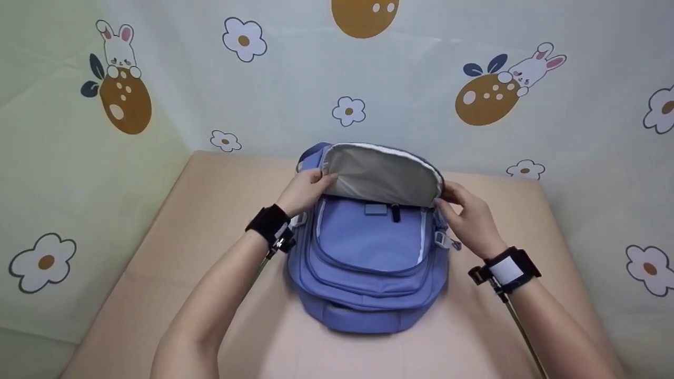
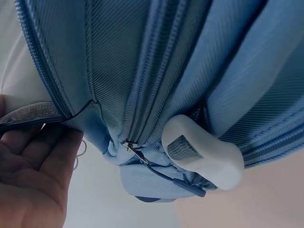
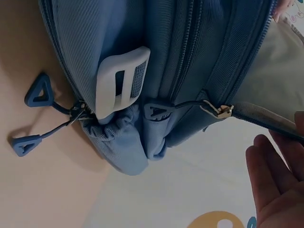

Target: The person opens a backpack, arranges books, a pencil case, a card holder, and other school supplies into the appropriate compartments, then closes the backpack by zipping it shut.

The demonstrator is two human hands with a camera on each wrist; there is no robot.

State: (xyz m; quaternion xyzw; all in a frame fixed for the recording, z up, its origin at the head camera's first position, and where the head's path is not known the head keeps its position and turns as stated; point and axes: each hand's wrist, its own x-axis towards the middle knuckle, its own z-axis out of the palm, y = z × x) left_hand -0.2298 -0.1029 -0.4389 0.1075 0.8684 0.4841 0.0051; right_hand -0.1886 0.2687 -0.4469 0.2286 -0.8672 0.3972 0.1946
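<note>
A blue backpack (image 1: 366, 247) lies on the table, its front panel unzipped. The raised flap (image 1: 384, 173) shows a grey lining and a white-edged rim. At the flap's left edge my left hand (image 1: 304, 190) pinches the fabric, thumb on the lining and the other fingers behind. My right hand (image 1: 473, 221) holds the opposite edge between thumb and fingers. In the right wrist view, a metal zipper slider (image 3: 225, 111) sits at the opening's corner, near the right fingers. The left wrist view has another slider (image 2: 128, 146) beside a white strap buckle (image 2: 202, 152).
Inside the opening, a small light-blue label (image 1: 376, 209) and a dark tab (image 1: 396, 212) show at the top. The table (image 1: 174, 252) has a pale peach cover. A curtain (image 1: 295, 79) printed with rabbits and flowers hangs behind it. Blue triangular zipper pulls (image 3: 40, 91) dangle at the bag's side.
</note>
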